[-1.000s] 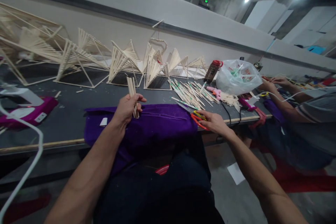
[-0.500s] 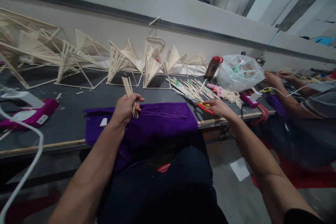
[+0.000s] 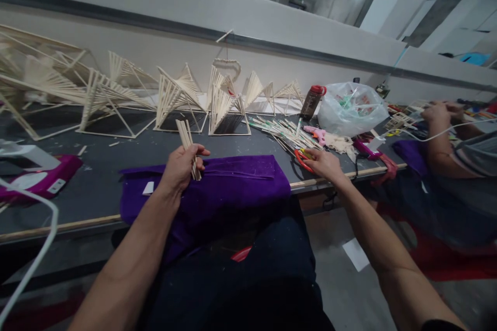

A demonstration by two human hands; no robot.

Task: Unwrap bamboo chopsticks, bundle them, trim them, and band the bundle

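A small bundle of thin wooden sticks [image 3: 185,137] stands upright in my left hand [image 3: 180,165], whose fingers are wrapped round it above a purple cloth [image 3: 240,186]. At the table's front edge my right hand [image 3: 325,164] is closed on red-and-yellow-handled pliers [image 3: 302,161]; their jaws cannot be made out. Just beyond that hand lies a loose pile of wooden sticks [image 3: 285,133], some with green marks. Several twisted stick frames [image 3: 225,114] stand in a row behind my left hand.
Behind the pile are a brown bottle with a red cap [image 3: 312,102], a clear plastic bag [image 3: 351,108] and a pink glue gun [image 3: 315,134]. A magenta device [image 3: 58,176] with a white cable sits at left. At right, a co-worker's hands [image 3: 442,114] work over sticks.
The red handle of the pliers now stands out as a wider loop under my right hand. My left hand keeps the sticks. The co-worker's hands have shifted right, and the view has tilted slightly.
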